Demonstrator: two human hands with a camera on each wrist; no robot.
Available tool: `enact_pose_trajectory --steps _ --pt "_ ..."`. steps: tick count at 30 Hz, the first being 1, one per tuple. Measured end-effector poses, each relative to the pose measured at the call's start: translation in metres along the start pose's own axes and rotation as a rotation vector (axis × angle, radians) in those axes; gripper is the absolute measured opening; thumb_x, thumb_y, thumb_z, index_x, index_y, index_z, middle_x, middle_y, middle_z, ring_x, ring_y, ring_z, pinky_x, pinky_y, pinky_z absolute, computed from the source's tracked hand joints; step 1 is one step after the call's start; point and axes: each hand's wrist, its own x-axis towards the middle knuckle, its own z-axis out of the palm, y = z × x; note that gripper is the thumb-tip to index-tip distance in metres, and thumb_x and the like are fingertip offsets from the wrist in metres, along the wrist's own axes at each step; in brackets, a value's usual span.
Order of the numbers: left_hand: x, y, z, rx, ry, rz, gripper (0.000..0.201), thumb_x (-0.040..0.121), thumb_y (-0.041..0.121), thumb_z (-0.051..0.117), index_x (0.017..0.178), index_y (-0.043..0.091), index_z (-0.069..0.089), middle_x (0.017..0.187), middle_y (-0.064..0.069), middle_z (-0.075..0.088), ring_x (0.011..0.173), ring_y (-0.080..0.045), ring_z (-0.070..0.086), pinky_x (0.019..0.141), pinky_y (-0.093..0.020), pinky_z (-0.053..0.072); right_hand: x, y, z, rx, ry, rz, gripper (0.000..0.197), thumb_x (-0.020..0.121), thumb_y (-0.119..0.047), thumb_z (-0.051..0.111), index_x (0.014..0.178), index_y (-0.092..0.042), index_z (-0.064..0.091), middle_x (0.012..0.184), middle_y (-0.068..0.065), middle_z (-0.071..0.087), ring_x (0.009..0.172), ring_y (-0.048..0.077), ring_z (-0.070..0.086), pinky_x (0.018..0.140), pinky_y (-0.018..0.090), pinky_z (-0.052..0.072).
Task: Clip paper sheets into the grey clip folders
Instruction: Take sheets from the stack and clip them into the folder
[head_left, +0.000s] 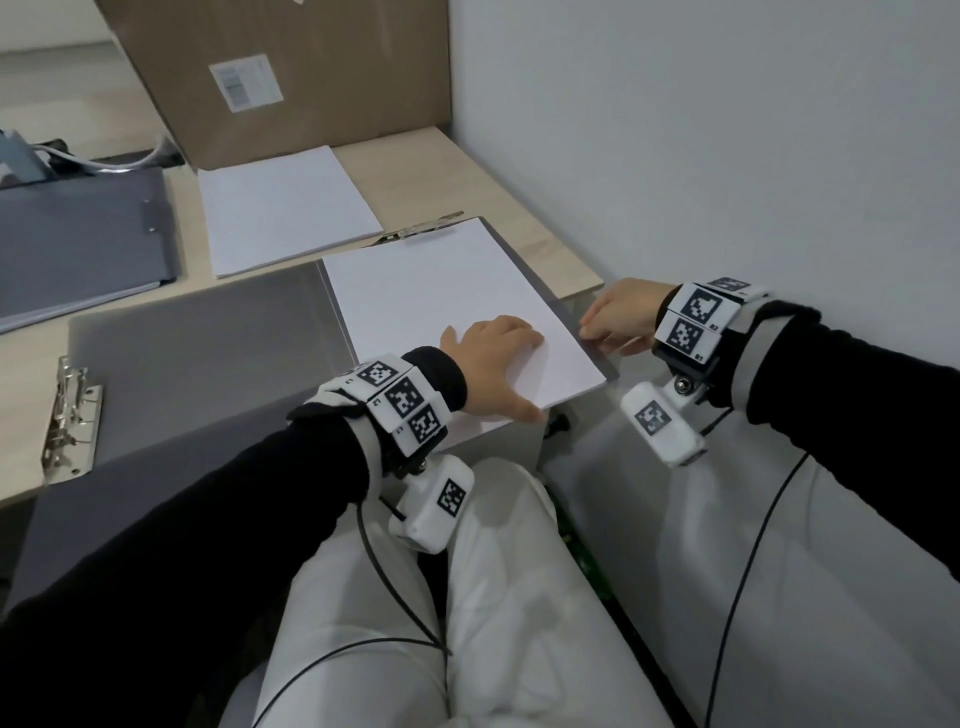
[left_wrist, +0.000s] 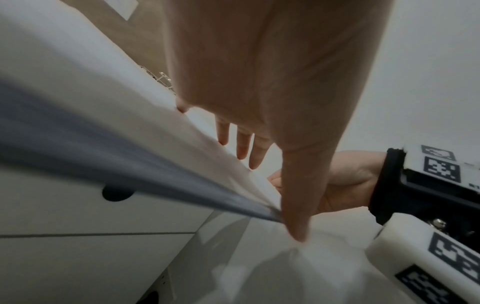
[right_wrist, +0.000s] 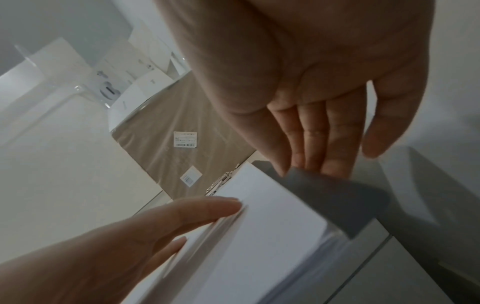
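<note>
— As I read it, left grip (head_left: 493, 358) lies flat, fingers spread wide, pressing the paper sheets (head_left: 447, 291) on the open grey clip folder (head_left: 208, 332) on the table (head_left: 441, 171).
— And the right grip (head_left: 621, 314)?
— At the folder's 3 o'clock edge, fingers straight, touching it.

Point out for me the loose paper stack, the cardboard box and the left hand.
loose paper stack (head_left: 283, 208): head view, centre of top sheet.
cardboard box (head_left: 332, 73): head view, bare front face.
left hand (head_left: 493, 351): head view, back of hand.

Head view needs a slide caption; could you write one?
Left hand presses paper sheets on the open grey folder; right hand touches its edge.
</note>
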Motion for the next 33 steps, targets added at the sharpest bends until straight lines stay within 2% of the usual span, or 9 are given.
enact_pose_trajectory --steps 4,7,12,19,21,24,27,29,33 --pt "-0.003 -0.011 -0.020 -0.310 0.037 -0.012 0.079 0.077 0.058 0.062 0.143 0.027 0.032 0.151 0.005 0.033 0.139 -0.016 0.032 0.116 -0.036 0.023 -0.003 -0.013 -0.013 -0.032 0.077 -0.044 0.008 0.088 -0.008 0.056 0.091 -0.007 0.063 0.097 0.010 0.066 0.074 0.016 0.065 0.051 0.015 0.048" --pt "-0.002 -0.035 -0.043 -0.366 0.186 -0.056 0.056 0.088 0.040 0.057 0.139 0.023 0.041 0.145 0.002 0.042 0.134 -0.014 0.038 0.107 -0.025 0.026 0.006 -0.034 -0.019 -0.050 0.267 -0.150 0.022 0.084 -0.008 0.055 0.099 -0.005 0.071 0.098 0.010 0.071 0.092 0.022 0.068 0.074 0.025 0.052" --pt "0.004 -0.102 -0.073 -0.296 0.221 -0.261 0.048 0.092 0.031 0.053 0.138 0.021 0.044 0.150 0.001 0.036 0.138 -0.018 0.033 0.111 -0.027 0.025 0.034 -0.088 -0.011 -0.059 0.320 -0.295 0.027 0.086 -0.012 0.054 0.107 -0.017 0.069 0.118 0.000 0.065 0.114 0.019 0.058 0.089 0.022 0.041" --pt "0.011 -0.161 -0.079 -0.194 0.140 -0.344 0.045 0.090 0.010 0.053 0.134 0.015 0.050 0.149 -0.002 0.037 0.139 -0.019 0.032 0.113 -0.028 0.022 0.094 -0.139 -0.001 -0.085 0.203 -0.176 0.048 0.089 -0.015 0.053 0.136 -0.007 0.048 0.143 0.010 0.046 0.131 0.028 0.045 0.109 0.035 0.037" --pt "0.011 -0.169 -0.076 -0.194 0.128 -0.322 0.048 0.086 0.010 0.059 0.133 0.017 0.052 0.148 0.000 0.039 0.138 -0.018 0.033 0.113 -0.027 0.024 0.107 -0.144 0.000 -0.075 0.207 -0.151 0.048 0.088 -0.020 0.053 0.133 -0.006 0.048 0.140 0.011 0.047 0.131 0.029 0.043 0.106 0.035 0.038" --pt "0.013 -0.175 -0.072 -0.205 0.141 -0.284 0.050 0.082 0.013 0.065 0.131 0.017 0.054 0.145 -0.001 0.041 0.136 -0.018 0.035 0.112 -0.027 0.024 0.118 -0.151 0.003 -0.108 0.194 -0.167 0.027 0.086 -0.024 0.053 0.101 -0.002 0.060 0.109 0.014 0.059 0.115 0.030 0.054 0.084 0.031 0.044" --pt "0.015 -0.181 -0.071 -0.225 0.158 -0.259 0.049 0.081 0.014 0.067 0.129 0.017 0.056 0.142 -0.001 0.043 0.133 -0.017 0.037 0.109 -0.024 0.025 0.122 -0.153 0.004 -0.001 0.173 -0.149 0.042 0.088 -0.023 0.057 0.127 -0.007 0.056 0.134 0.011 0.055 0.126 0.028 0.051 0.092 0.027 0.042" --pt "0.015 -0.186 -0.070 -0.245 0.163 -0.246 0.049 0.081 0.016 0.068 0.128 0.018 0.057 0.140 -0.001 0.043 0.131 -0.017 0.039 0.105 -0.021 0.026 0.125 -0.154 0.004 0.113 0.199 -0.163 0.042 0.087 -0.020 0.059 0.128 -0.010 0.057 0.135 0.009 0.056 0.125 0.025 0.052 0.087 0.024 0.041" --pt "0.015 -0.193 -0.068 -0.281 0.167 -0.227 0.049 0.080 0.019 0.070 0.127 0.020 0.058 0.139 0.001 0.044 0.130 -0.016 0.039 0.102 -0.020 0.026 0.112 -0.163 0.010 0.262 0.277 -0.324 0.050 0.087 -0.010 0.057 0.136 -0.010 0.050 0.139 0.007 0.052 0.129 0.020 0.048 0.105 0.026 0.035"
